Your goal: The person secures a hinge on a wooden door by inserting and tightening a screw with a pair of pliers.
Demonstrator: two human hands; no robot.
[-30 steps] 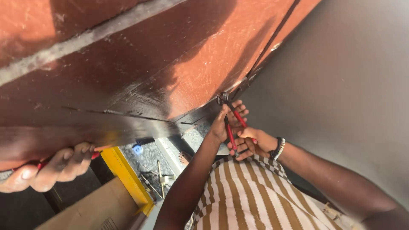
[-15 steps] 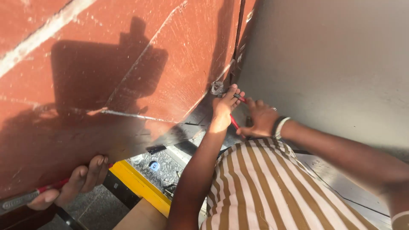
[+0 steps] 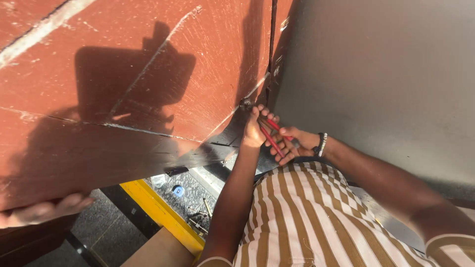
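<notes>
My right hand, with a beaded band on its wrist, grips the red handles of a pair of pliers. My left hand curls around the upper part of the same pliers, just below their jaws. The jaws sit on a small metal fastener at the edge of a large red-brown scratched panel, where it meets a dark vertical strip. My brown-and-white striped shirt fills the space between my arms.
Another person's hand holds the panel's lower edge at the far left. A grey wall stands on the right. Below lie a speckled floor with a yellow strip, small loose metal parts and a brown board.
The view has swung, so the panel now fills the upper left. My two hands stay on the pliers at the fastener. The other person's hand has slid left along the panel edge.
</notes>
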